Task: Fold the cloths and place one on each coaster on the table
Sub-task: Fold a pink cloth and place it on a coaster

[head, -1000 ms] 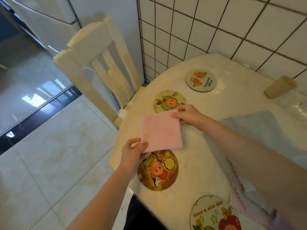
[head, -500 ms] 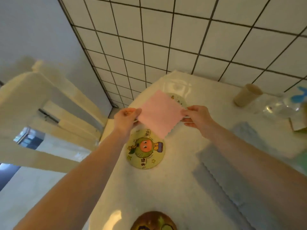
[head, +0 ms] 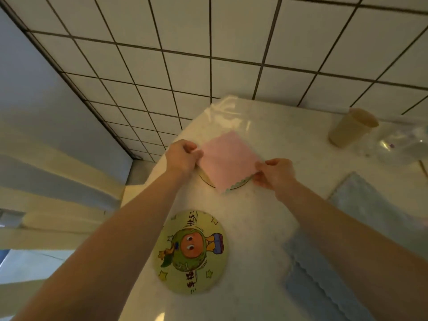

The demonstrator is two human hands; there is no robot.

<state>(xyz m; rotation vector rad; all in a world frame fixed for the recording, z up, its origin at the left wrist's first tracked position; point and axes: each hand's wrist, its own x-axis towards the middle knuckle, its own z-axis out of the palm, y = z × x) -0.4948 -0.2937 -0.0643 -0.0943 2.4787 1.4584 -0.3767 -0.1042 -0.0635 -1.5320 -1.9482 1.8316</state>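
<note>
White square-tiled wall with dark grout behind a pale marble-look table [head: 266,228]. Folded pink square cloth [head: 228,159] lies over the far round coaster [head: 239,185], only the coaster's near rim showing beneath it. Left hand [head: 183,157] pinches the cloth's left corner, fingers closed on it; right hand [head: 274,173] pinches the right corner beside the scalloped edge. Nearer: round yellow-green cartoon coaster [head: 191,251], bare, well apart from the cloth. Light blue scalloped cloths [head: 361,205] lie at right, partly under the right forearm. Beige paper cup [head: 349,128] tipped near the wall. Cream wooden chair [head: 58,218] at left, blurred.
</note>
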